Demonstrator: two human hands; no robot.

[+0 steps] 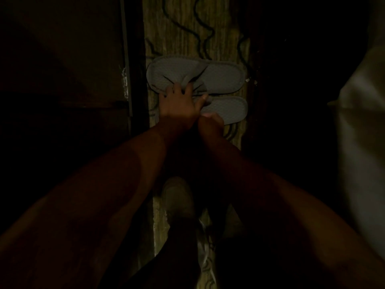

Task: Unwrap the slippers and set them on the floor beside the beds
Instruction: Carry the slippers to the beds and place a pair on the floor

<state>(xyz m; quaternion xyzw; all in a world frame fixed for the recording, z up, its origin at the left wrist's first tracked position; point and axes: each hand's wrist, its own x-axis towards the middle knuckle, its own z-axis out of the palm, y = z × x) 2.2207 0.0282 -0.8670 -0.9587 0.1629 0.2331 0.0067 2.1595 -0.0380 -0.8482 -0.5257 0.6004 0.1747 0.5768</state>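
The scene is dim; detail is limited.

Nearest the camera, a shoe [177,197] stands on the patterned carpet [183,28], with a dark trouser leg below it. Both forearms extend forward from the lower corners and converge above the shoe.

Left hand [177,103]: palm down, fingers curled into the bunched fabric strap of the far slipper [225,77], gripping it. The thumb reaches right and touches the strap area of the near slipper [229,110].

Right hand [210,122]: clenched into a fist at the near edge of the near slipper, touching the left wrist. Whether it pinches the slipper or merely rests against it cannot be determined.

Slippers: two grey, textured, open-toe units lying side by side on the carpet, long axes running left to right, edges touching or nearly so. They occupy a narrow lit strip of floor between a dark panel [62,80] on the left and pale bedding [362,142] on the right.

No brand, label or legible writing is visible on any item.
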